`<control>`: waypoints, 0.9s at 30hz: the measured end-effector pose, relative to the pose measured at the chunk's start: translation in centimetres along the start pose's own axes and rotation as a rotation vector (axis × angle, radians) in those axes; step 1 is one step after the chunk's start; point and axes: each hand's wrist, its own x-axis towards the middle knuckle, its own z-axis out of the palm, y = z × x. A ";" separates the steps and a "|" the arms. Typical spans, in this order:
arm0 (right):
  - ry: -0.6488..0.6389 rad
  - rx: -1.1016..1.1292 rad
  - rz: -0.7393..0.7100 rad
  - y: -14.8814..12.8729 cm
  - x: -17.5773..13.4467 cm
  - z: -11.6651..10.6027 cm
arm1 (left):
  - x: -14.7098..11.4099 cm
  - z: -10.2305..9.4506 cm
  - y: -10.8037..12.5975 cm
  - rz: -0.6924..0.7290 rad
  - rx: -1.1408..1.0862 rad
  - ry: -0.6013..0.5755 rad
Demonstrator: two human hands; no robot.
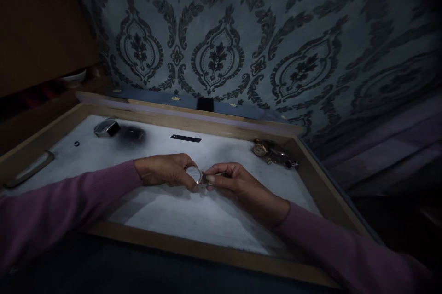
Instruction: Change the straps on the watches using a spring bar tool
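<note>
My left hand (169,170) grips a round wristwatch (194,174) by its case, thumb below and fingers behind. The pale dial faces up toward me. Close against its right side, my right hand (229,179) pinches a dark strap piece (209,178) between thumb and fingers. A thin object, partly hidden, pokes out between those fingers; I cannot make out its kind. Both hands are over the white floor of a shallow wooden tray (145,234), near its middle.
A silver watch with a dark face (107,128) sits at the tray's back left, beside a small dark ring-like bit (76,144). Behind my hands lies a flat black strip (185,138). Gold-coloured watches (260,148) are heaped at the right. Patterned fabric (217,54) hangs behind.
</note>
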 end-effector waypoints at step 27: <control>0.063 0.011 -0.026 0.2 -0.2 0.2 | 0.2 -0.4 -0.8 0.174 0.172 -0.070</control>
